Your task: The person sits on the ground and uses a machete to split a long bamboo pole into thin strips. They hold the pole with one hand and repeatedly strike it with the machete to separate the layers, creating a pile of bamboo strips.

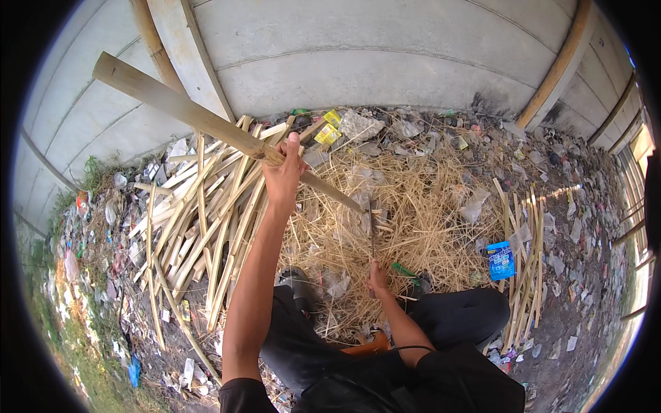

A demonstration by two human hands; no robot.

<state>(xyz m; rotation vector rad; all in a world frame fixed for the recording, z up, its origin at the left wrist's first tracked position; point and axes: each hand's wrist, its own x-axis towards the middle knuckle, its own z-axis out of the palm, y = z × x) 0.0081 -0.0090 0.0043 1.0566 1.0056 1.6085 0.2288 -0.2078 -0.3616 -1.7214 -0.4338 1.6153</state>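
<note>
Your left hand (286, 168) is wrapped around the bamboo pole (186, 110), which slants from the upper far left down toward the middle, its lower end meeting or just beside the blade. Your right hand (376, 279) is closed round the handle of a long knife (372, 230), nearer to you and right of the pole's low end, with the blade pointing away. Judging by what lies around you, a good deal of splitting is already done: a large heap of pale strips (200, 220) sits on the ground to your left, a smaller bundle of strips (527, 275) lies to your right beside a blue packet (501, 260), and straw-like shavings (427, 234) spread between them. The pole in hand looks left to do; along its visible length it seems round and unsplit, though you cannot tell from here whether the low end has been cut into. Whether the strips in either pile need further trimming cannot be told either.
</note>
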